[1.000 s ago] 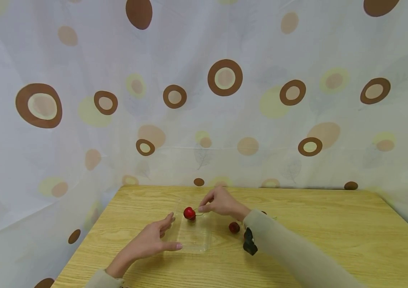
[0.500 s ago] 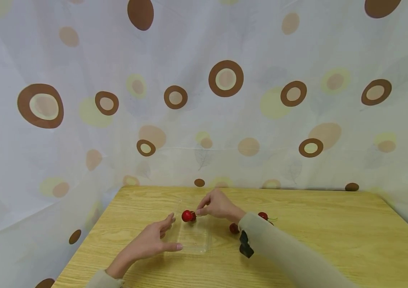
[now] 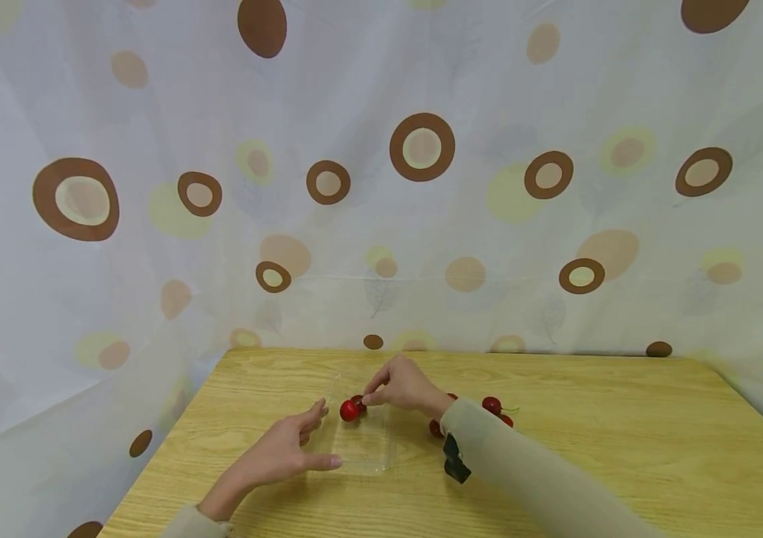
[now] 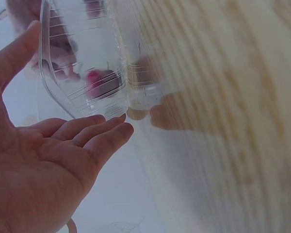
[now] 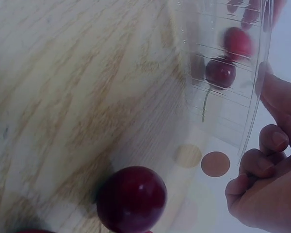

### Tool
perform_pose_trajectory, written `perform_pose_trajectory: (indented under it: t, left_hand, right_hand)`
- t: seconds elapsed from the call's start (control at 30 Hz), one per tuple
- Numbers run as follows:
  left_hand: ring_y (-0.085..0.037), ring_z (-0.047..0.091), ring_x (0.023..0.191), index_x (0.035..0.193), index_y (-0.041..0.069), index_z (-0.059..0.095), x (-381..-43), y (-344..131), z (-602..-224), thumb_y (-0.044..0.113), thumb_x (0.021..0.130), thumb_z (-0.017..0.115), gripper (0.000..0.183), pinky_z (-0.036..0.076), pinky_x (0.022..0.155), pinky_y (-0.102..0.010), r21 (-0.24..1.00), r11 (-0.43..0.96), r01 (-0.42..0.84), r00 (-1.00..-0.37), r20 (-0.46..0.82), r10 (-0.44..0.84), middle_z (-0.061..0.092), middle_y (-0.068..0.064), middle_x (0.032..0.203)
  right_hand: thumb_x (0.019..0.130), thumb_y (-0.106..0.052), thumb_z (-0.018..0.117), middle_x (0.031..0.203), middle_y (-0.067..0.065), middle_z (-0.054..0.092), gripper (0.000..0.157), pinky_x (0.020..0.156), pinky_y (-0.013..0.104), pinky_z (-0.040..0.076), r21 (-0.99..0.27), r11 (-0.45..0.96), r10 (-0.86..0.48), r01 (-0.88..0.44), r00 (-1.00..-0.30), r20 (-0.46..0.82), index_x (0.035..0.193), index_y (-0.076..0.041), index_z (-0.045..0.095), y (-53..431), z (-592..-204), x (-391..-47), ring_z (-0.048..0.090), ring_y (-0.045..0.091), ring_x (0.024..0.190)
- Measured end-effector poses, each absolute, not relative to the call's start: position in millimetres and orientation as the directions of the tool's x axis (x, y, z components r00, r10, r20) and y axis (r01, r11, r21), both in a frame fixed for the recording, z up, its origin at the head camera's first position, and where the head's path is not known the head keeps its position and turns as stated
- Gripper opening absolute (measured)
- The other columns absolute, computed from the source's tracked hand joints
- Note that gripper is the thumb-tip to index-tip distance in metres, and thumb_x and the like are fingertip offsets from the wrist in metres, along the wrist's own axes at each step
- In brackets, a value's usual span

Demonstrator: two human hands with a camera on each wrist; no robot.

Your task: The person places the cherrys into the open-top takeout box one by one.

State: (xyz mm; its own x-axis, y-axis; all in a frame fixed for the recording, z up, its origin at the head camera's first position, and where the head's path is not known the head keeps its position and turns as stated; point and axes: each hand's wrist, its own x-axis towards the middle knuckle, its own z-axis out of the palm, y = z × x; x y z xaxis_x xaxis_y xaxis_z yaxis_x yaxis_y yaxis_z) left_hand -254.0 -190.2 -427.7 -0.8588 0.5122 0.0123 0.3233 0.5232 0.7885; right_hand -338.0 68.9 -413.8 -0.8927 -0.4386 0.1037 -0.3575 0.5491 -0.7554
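A clear plastic box (image 3: 362, 467) sits on the wooden table, with my left hand (image 3: 280, 452) at its left side. That hand's fingers are extended and spread, the thumb (image 4: 22, 56) beside the rim in the left wrist view. Over the box, my right hand (image 3: 404, 385) pinches a bright red cherry (image 3: 349, 411) by its stem, thumb and forefinger together. The cherry hangs low within the box walls, against a darker cherry (image 5: 220, 73) whose green stem shows in the right wrist view. The stem's pinched end is hidden by the fingertips.
Several more cherries (image 3: 492, 405) lie on the table (image 3: 589, 448) right of the box, some partly covered by the right forearm. One dark cherry (image 5: 132, 199) is large in the right wrist view. A patterned curtain (image 3: 489, 224) hangs behind and at the left.
My right hand has moved slightly left and down, lowering the red cherry further into the box beside the dark one. The left hand has kept its place.
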Motion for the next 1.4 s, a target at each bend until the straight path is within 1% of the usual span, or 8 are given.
perform_pose_trajectory:
  t: [0.2, 0.37, 0.47, 0.6, 0.7, 0.87, 1.1, 1.4]
  left_hand:
    - [-0.053, 0.043, 0.142, 0.162, -0.013, 0.021, -253, -190, -428, 0.032, 0.094, 0.082, 0.101, 0.044, 0.112, -0.061, 0.786, 0.525, 0.326, -0.859, 0.016, 0.511, 0.035, -0.034, 0.161]
    - [-0.053, 0.043, 0.142, 0.161, -0.014, 0.020, -253, -190, -428, 0.033, 0.094, 0.081, 0.102, 0.043, 0.112, -0.061, 0.780, 0.527, 0.338, -0.857, 0.024, 0.515, 0.034, -0.034, 0.161]
    - [-0.053, 0.042, 0.143, 0.161, -0.014, 0.020, -254, -191, -429, 0.033, 0.095, 0.081, 0.102, 0.043, 0.112, -0.060, 0.779, 0.526, 0.342, -0.855, 0.027, 0.517, 0.034, -0.034, 0.161]
    - [-0.052, 0.042, 0.143, 0.161, -0.014, 0.019, -255, -192, -430, 0.032, 0.095, 0.081, 0.102, 0.044, 0.112, -0.058, 0.780, 0.524, 0.342, -0.856, 0.029, 0.516, 0.033, -0.034, 0.162]
    - [-0.052, 0.042, 0.143, 0.161, -0.013, 0.020, -254, -192, -431, 0.032, 0.094, 0.082, 0.102, 0.044, 0.112, -0.057, 0.782, 0.524, 0.338, -0.859, 0.028, 0.512, 0.034, -0.034, 0.162]
    - [-0.052, 0.041, 0.144, 0.162, -0.013, 0.020, -254, -192, -431, 0.032, 0.094, 0.082, 0.102, 0.043, 0.113, -0.057, 0.786, 0.520, 0.335, -0.859, 0.028, 0.511, 0.033, -0.033, 0.162]
    - [-0.053, 0.042, 0.143, 0.162, -0.012, 0.018, -253, -194, -429, 0.032, 0.095, 0.081, 0.102, 0.043, 0.113, -0.060, 0.783, 0.526, 0.332, -0.860, 0.021, 0.510, 0.032, -0.033, 0.163]
    - [-0.051, 0.042, 0.144, 0.162, -0.012, 0.018, -255, -193, -431, 0.033, 0.095, 0.081, 0.103, 0.044, 0.112, -0.058, 0.778, 0.532, 0.333, -0.856, 0.013, 0.517, 0.033, -0.032, 0.163]
  right_hand:
    - [0.091, -0.015, 0.085, 0.105, 0.001, 0.078, 0.007, 0.071, 0.027, 0.049, -0.762, 0.558, -0.392, -0.328, -0.914, 0.106, 0.096, -0.009, 0.087, 80, -408, -336, 0.061, 0.013, 0.089]
    - [0.093, -0.015, 0.083, 0.102, 0.005, 0.073, 0.008, 0.073, 0.030, 0.049, -0.763, 0.532, -0.389, -0.368, -0.906, 0.166, 0.097, -0.008, 0.086, 104, -391, -334, 0.061, 0.019, 0.090]
    - [0.094, -0.016, 0.081, 0.110, 0.010, 0.076, 0.010, 0.068, 0.032, 0.045, -0.758, 0.529, -0.392, -0.380, -0.902, 0.179, 0.099, -0.008, 0.086, 125, -381, -333, 0.056, 0.020, 0.076]
    - [0.095, -0.018, 0.080, 0.105, 0.011, 0.077, 0.015, 0.067, 0.033, 0.045, -0.737, 0.551, -0.394, -0.393, -0.900, 0.186, 0.103, -0.006, 0.085, 161, -373, -332, 0.049, 0.017, 0.066]
    - [0.096, -0.018, 0.080, 0.098, 0.008, 0.074, 0.018, 0.068, 0.034, 0.047, -0.710, 0.576, -0.395, -0.406, -0.898, 0.193, 0.106, -0.004, 0.084, 191, -370, -329, 0.053, 0.018, 0.072]
    - [0.096, -0.020, 0.080, 0.094, 0.004, 0.069, 0.020, 0.063, 0.034, 0.043, -0.693, 0.622, -0.369, -0.363, -0.917, 0.149, 0.109, -0.005, 0.084, 241, -375, -319, 0.051, 0.022, 0.075]
    - [0.096, -0.019, 0.079, 0.085, 0.004, 0.065, 0.029, 0.056, 0.030, 0.039, -0.692, 0.621, -0.399, -0.369, -0.908, 0.126, 0.116, 0.002, 0.080, 301, -403, -310, 0.043, 0.015, 0.063]
    - [0.097, -0.014, 0.078, 0.088, 0.006, 0.064, 0.031, 0.056, 0.028, 0.036, -0.734, 0.586, -0.412, -0.343, -0.906, 0.095, 0.119, 0.008, 0.076, 331, -431, -310, 0.043, 0.014, 0.067]
